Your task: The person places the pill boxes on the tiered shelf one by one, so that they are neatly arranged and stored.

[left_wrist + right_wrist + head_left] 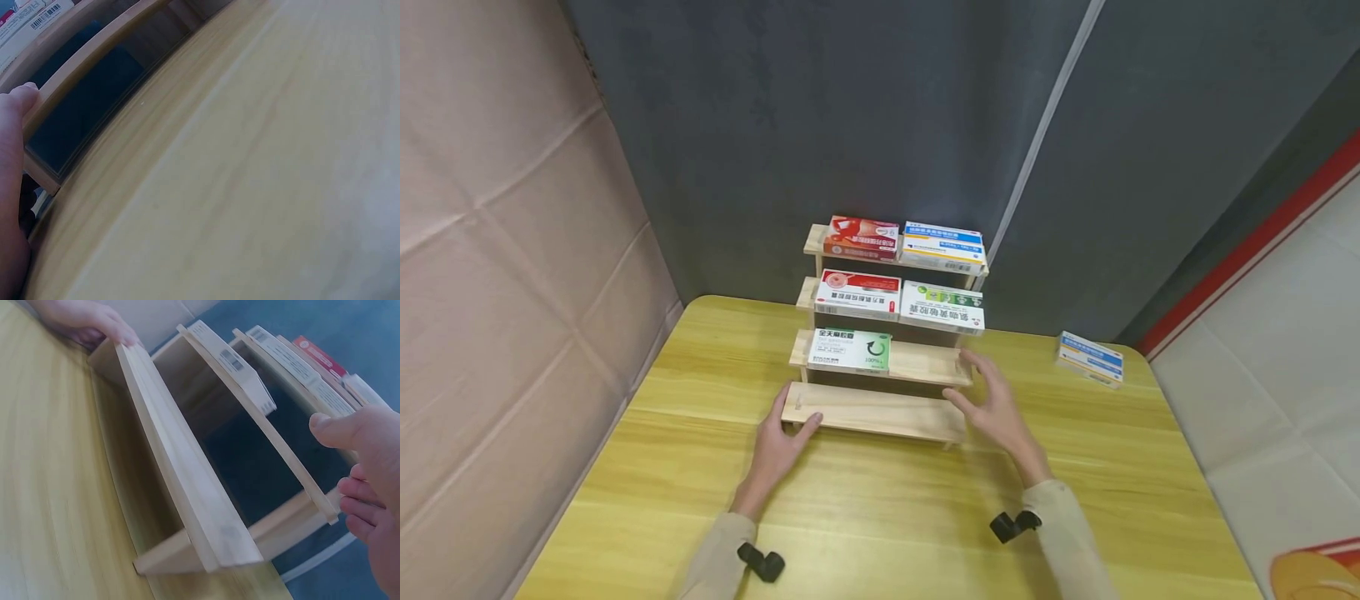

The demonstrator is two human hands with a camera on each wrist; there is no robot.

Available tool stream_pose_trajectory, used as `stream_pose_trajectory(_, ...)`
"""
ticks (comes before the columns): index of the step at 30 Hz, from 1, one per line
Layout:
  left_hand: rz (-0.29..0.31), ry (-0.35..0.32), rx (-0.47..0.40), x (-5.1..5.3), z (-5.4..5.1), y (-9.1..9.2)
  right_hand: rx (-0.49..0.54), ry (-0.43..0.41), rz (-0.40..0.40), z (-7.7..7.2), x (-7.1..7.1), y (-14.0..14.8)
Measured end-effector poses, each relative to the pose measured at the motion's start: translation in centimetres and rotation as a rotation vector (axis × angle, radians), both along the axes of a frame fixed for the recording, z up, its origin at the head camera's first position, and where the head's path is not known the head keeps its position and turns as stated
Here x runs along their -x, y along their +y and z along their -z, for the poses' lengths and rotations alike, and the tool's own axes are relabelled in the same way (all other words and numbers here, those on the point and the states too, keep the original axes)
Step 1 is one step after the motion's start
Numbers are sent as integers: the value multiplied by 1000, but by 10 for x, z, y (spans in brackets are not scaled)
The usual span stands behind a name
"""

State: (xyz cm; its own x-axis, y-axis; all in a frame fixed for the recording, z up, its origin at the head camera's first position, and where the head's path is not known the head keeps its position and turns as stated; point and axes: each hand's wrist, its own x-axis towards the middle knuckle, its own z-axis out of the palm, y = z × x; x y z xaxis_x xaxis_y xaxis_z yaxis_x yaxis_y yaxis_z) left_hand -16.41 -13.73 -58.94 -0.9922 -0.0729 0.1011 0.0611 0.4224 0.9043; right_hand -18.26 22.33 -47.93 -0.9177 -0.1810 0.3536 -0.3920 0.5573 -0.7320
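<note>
A wooden step rack (880, 414) with several tiers stands on the table. My left hand (777, 446) grips the left end of its lowest step, thumb (25, 94) over the front edge. Beside the right end of the rack is my right hand (1000, 412), thumb and fingers spread; the right wrist view shows its thumb (334, 429) apart from the wood. A green-and-white medicine box (850, 349) lies on the left of the second step. Above it sit a red-and-white box (858, 293) and a white-and-green box (942, 306). The top step bears a red box (861, 238) and a blue-and-white box (943, 247).
Another blue-and-white medicine box (1090, 359) lies on the table (880, 517) to the right, near the back edge. A dark grey panel (820, 108) rises behind the rack. Light walls (512, 292) flank the table on both sides.
</note>
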Motion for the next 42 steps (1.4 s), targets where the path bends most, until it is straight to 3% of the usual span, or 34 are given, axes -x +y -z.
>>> stream_pose_trajectory(7,0,-11,-1,-1,-1,0,0,14,47,2,-1,21)
stream_pose_trajectory(21,0,-8,-3,0,2,-1,-9,20,163,24,7,74)
stream_pose_trajectory(34,0,4,-2,0,2,-1,45,-109,313,39,15,119)
stream_pose_trajectory(42,4,11,-6,1,3,-1,10,-191,387,46,17,145)
